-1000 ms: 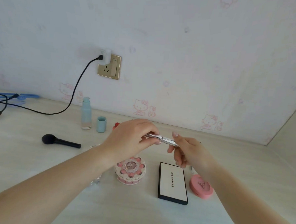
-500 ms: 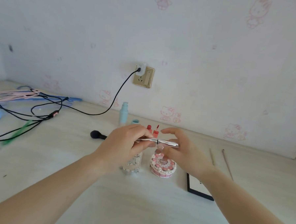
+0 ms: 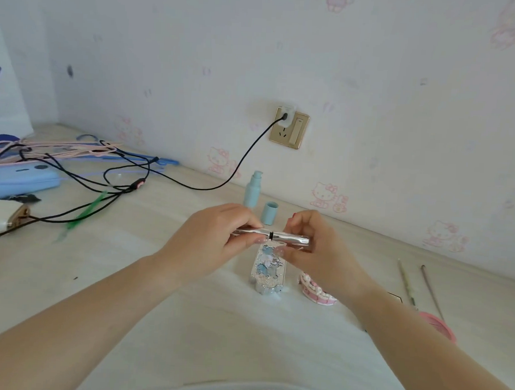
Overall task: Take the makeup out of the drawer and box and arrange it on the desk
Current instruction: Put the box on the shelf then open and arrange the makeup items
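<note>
Pale wood-grain desk [image 3: 160, 324] against a wall, scattered with small items

At back, a blue bottle [image 3: 253, 189] stands upright with its cap [image 3: 270, 212] just beside it; nearer, a silver case [image 3: 268, 268] with a blue figure on its lid, and a pink-and-white compact [image 3: 319, 292] close to its right; further right, two thin sticks [image 3: 406, 284] side by side and a pink disc [image 3: 439, 325]; at left, tangled black cables [image 3: 101, 183], a blue pouch [image 3: 18, 180], pink hangers [image 3: 58, 148], a green strip [image 3: 85, 212].
</note>
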`<state>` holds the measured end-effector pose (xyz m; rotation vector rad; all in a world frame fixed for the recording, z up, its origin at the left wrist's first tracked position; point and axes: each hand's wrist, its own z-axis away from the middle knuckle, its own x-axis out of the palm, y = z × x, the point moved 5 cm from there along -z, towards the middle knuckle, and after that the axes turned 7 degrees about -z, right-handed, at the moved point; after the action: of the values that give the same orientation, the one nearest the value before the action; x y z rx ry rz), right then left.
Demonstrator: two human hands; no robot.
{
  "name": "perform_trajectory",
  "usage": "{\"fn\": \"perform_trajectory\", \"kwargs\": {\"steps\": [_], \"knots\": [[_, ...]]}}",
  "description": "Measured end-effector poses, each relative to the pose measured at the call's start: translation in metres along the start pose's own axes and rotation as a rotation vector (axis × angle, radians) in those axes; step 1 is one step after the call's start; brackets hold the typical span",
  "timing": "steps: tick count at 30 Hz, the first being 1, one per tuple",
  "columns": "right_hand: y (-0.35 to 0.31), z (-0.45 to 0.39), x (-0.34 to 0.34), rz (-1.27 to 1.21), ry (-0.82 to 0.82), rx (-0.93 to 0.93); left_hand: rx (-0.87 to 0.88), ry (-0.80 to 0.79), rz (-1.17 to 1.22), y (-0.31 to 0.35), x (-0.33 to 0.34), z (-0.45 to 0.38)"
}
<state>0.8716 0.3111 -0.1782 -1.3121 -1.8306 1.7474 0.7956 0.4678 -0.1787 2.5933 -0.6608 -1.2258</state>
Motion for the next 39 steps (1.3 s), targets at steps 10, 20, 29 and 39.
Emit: {"fn": "perform_trajectory", "kwargs": {"steps": [10, 20, 29, 39], "knots": [[-0.003, -0.013, 0.024, 0.079, -0.06, 0.133, -0.039, -0.018, -0.012, -0.027, -0.01, 0.014], [0.017, -0.027, 0.034, 0.02, -0.017, 0.101, -0.191, -0.057, 0.105, -0.064, -0.004, 0.023], [0.039, -0.047, 0.04, 0.161, -0.006, 0.132, -0.222, -0.114, 0.065, -0.098, 0.005, 0.026], [0.073, -0.078, 0.055, 0.648, -0.057, 0.121, -0.176, -0.208, -0.193, -0.141, 0.031, 0.013]]}}
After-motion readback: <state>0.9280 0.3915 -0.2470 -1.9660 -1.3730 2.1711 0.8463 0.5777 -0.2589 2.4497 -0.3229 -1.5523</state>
